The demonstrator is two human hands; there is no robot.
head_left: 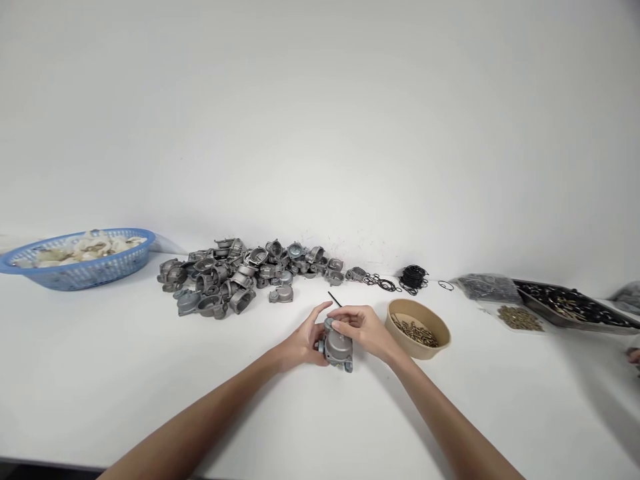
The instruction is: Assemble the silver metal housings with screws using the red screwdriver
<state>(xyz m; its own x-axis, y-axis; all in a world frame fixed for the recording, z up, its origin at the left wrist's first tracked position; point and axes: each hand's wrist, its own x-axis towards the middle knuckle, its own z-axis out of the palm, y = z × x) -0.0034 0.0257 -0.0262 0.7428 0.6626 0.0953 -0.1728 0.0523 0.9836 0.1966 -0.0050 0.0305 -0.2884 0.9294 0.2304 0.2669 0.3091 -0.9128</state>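
Observation:
Between my hands is a grey metal carburetor (pixel 339 347), its rounded float bowl facing up. My left hand (pixel 303 343) grips it from the left side, the index finger and thumb wrapped round it. On the top and right side, the fingers of my right hand (pixel 367 328) press on the bowl. A thin black rod (pixel 335 299) sticks out just beyond my right fingers; whether it lies on the table or is held I cannot tell. To the right of my right hand stands a round cardboard bowl (pixel 435 351) holding many small brass pieces (pixel 416 331).
A heap of grey metal bowls (pixel 220 283) lies at the back left. Further left is a blue basket (pixel 75 273) of whitish parts. Black rubber rings (pixel 413 277), bagged parts (pixel 490 288), brass bits (pixel 520 318) and a tray (pixel 565 320) sit right. Another person's hand (pixel 634 355) shows at the right edge.

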